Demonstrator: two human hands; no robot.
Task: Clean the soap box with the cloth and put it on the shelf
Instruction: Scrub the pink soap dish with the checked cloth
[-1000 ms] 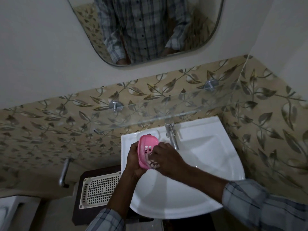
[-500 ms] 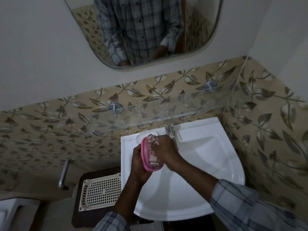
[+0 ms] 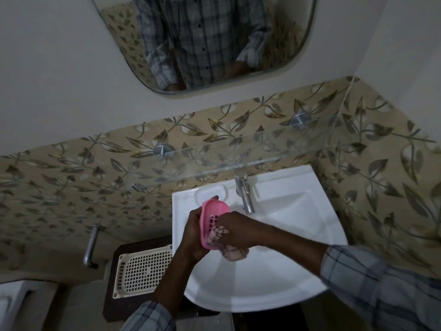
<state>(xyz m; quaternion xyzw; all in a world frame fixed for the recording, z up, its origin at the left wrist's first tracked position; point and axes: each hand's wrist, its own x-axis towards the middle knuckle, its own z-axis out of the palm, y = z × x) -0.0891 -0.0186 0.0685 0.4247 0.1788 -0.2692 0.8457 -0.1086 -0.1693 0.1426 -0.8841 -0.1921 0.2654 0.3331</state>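
Observation:
A pink soap box (image 3: 213,211) with a slotted bottom is held on edge over the white basin (image 3: 281,278). My left hand (image 3: 194,235) grips it from the left and behind. My right hand (image 3: 235,231) holds a bunched pale cloth (image 3: 232,252) and presses it into the lower part of the box. The cloth hangs out below the box. A clear glass shelf (image 3: 214,161) runs along the tiled wall just above the basin, on two metal brackets.
A steel tap (image 3: 244,194) stands at the back of the basin, right of the box. A cream perforated tray (image 3: 143,271) lies on a dark stand to the left. A metal handle (image 3: 90,247) sticks out from the wall. A mirror (image 3: 210,41) hangs above.
My right hand has slid the cloth from the upper part of the box down to its lower end, uncovering the slots. The box has stayed over the basin.

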